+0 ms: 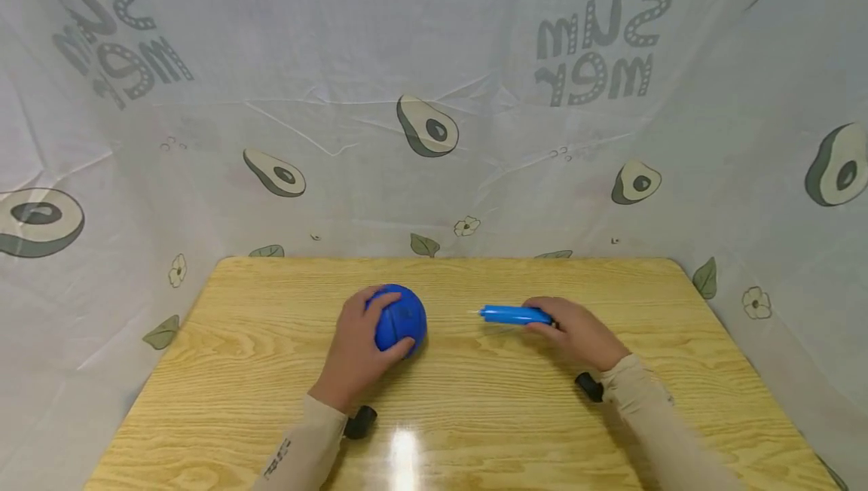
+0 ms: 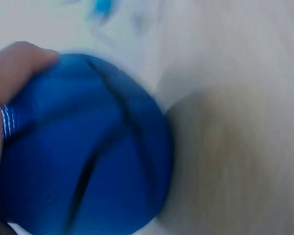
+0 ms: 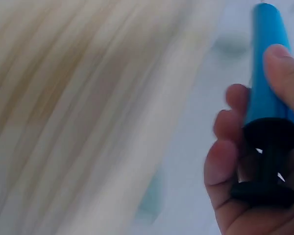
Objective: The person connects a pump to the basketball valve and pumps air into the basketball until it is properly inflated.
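A small blue basketball (image 1: 401, 321) with black seams is in my left hand (image 1: 356, 348), left of the table's middle. The thumb and fingers spread around its side and top. In the left wrist view the ball (image 2: 88, 147) fills much of the picture, and a fingertip presses its upper edge. My right hand (image 1: 576, 329) grips a blue hand pump (image 1: 515, 315), which points left toward the ball with a thin pale needle at its tip. The right wrist view shows the pump's black collar and black handle (image 3: 264, 193) inside the palm. Needle and ball are apart.
Both hands are over a wood-grain table (image 1: 447, 431) with rounded far corners. A pale curtain (image 1: 339, 175) printed with avocados and lettering hangs behind it and along the sides. A black wrist device (image 1: 361, 422) sits at the left cuff, another (image 1: 588, 387) at the right.
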`<state>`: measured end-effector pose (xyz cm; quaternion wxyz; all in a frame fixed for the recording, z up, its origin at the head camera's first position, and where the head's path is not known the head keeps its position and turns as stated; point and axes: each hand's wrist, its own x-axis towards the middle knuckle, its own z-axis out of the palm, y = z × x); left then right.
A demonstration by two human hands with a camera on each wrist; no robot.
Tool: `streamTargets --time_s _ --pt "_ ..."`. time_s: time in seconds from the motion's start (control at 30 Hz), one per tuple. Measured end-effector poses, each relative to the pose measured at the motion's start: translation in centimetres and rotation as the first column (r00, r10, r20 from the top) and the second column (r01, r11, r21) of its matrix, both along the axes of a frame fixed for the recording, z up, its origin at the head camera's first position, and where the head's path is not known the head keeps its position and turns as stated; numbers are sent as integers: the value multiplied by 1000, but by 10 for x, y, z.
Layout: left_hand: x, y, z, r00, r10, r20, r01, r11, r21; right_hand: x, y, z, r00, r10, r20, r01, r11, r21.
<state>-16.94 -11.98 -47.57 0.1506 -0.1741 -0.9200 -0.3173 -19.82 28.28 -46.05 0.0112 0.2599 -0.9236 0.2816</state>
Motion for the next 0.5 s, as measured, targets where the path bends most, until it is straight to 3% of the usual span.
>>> streamTargets --time_s 0.13,0.23,0.37,0.5 --pt "-2 -26 7 985 95 144 -120 978 170 10 56 -2 984 -179 -18 179 984 -3" --pt "-5 -34 12 980 75 186 -111 976 189 16 75 -3 980 -198 13 199 980 -14" --pt "-6 -33 13 982 54 183 -86 981 173 16 66 -11 982 -187 9 187 982 3" --pt "-7 -31 11 982 68 178 -101 978 182 10 44 -15 980 -200 -19 200 980 6"
